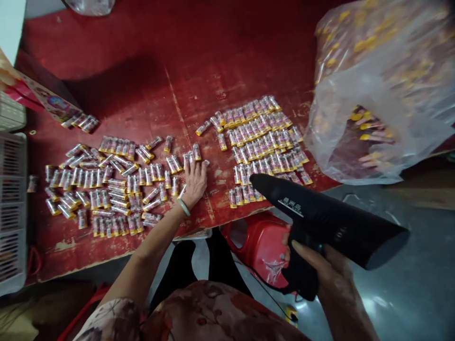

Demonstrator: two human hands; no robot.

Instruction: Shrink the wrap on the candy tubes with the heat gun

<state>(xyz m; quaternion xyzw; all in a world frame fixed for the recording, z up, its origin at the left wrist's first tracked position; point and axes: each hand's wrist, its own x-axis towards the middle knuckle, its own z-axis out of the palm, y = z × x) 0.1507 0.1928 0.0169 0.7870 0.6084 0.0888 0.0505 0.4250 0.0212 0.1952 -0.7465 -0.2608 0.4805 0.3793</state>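
Observation:
My left hand (pixel 195 183) lies palm down on the red table, its fingers stretched out and touching a few small clear tubes with yellow ends (pixel 196 151). Wrapped around the handle of a black hair dryer (pixel 330 218) is my right hand (pixel 332 272). The dryer's narrow nozzle points left, over the front of the neat slanted rows of tubes (pixel 261 142). Left of my left hand, many more tubes (pixel 90 179) lie in loose groups, some side by side and others at odd angles.
A big clear plastic bag (pixel 355 156) with yellow-ended pieces inside stands at the right. On the left are a white plastic crate (pixel 14 213) and a printed box (pixel 46 97). A red plastic stool (pixel 265 244) is below the table's front edge (pixel 209 225); a dark cord hangs nearby.

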